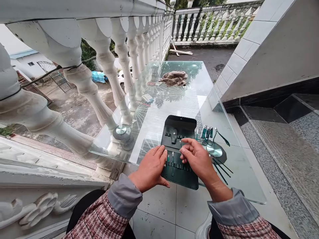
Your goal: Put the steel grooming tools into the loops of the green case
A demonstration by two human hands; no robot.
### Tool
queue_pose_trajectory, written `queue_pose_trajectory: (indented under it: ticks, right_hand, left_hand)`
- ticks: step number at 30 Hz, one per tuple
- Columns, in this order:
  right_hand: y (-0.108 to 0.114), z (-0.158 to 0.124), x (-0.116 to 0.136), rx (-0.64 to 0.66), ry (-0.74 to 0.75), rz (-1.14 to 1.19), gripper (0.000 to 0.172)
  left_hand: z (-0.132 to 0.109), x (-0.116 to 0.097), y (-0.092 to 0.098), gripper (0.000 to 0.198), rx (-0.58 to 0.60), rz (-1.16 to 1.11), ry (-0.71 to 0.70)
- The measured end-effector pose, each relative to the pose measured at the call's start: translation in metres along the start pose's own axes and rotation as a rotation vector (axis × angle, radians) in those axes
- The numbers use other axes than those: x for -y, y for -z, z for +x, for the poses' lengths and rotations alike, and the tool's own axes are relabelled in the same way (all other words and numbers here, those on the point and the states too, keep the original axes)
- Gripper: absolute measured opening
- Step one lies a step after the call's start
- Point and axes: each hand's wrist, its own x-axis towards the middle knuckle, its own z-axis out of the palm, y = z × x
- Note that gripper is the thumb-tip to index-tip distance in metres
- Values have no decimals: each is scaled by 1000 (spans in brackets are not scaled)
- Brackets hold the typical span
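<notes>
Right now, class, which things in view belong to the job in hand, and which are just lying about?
Apparently part of the job:
dark case, open
two slim tools slotted in it
nail clippers, nippers and loose slim tools to its right

Apparently just lying about:
crumpled cloth, farther off
small card

Room beyond case, clippers (right) blocking

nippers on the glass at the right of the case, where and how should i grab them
Likely best by the dark green handle, coming from the near right: the nippers lie with it slanting toward the right edge of the glass table, away from the clippers close on their left. The right hand is nearer.
</notes>
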Motion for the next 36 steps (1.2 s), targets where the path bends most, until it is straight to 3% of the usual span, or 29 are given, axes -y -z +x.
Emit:
queue_pose_trajectory:
  ticks: [7,14,20,29,36]
  right_hand:
    - [-17,11,-7,66,-8,-77,41]
    - [-21,7,-5,-36,150,-374,30]
    - [-25,11,-7,-129,146,-388,29]
    - [-23,22,-11,-74,58,-478,29]
    - [-22,28,-14,-90,171,-561,24]
  left_hand:
    - [-3,2,-1,110,1,23,8]
    - [-4,2,-2,111,-22,16,12]
    - [-3,3,-5,112,-20,34,15]
    - [-3,1,-3,109,-3,35,17]
    - [-3,2,-5,110,-28,20,13]
